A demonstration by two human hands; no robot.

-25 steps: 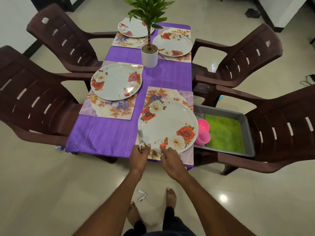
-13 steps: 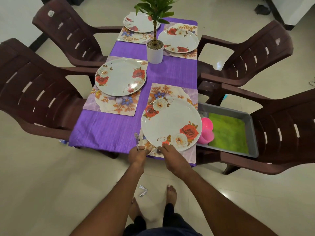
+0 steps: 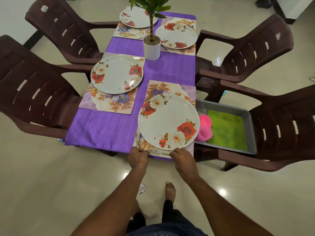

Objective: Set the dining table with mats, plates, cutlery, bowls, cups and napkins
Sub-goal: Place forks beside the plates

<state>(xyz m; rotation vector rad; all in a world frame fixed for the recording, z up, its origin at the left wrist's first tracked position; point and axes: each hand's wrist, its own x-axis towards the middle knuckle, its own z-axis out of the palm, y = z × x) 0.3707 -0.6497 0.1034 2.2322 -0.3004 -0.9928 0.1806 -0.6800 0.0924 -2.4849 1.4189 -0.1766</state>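
At the near edge of the purple-clothed desk (image 3: 109, 126), the right hand (image 3: 183, 158) pinches the handle end of a slim silver metal fork (image 3: 157, 152). That fork lies flat on the floral placemat (image 3: 170, 86), just in front of the large round white plate with red roses (image 3: 168, 121). Its long axis runs crosswise, roughly parallel to the desk edge, with the tines pointing toward the person's left and the handle running under the right fingertips.

The left hand (image 3: 138, 156) is clenched around the handles of more silver forks (image 3: 136, 137) (how many is hard to tell), held upright with tines away from the person, just beside the plate's left rim.

The coming move seems to turn on this: the laid fork sits between the two hands, its tines nearly touching the left knuckles, its handle in the right grip. The right hand is the one placed to swing the handle toward the person or slide the fork to one side of the plate. The other three plates show no cutlery beside them yet.
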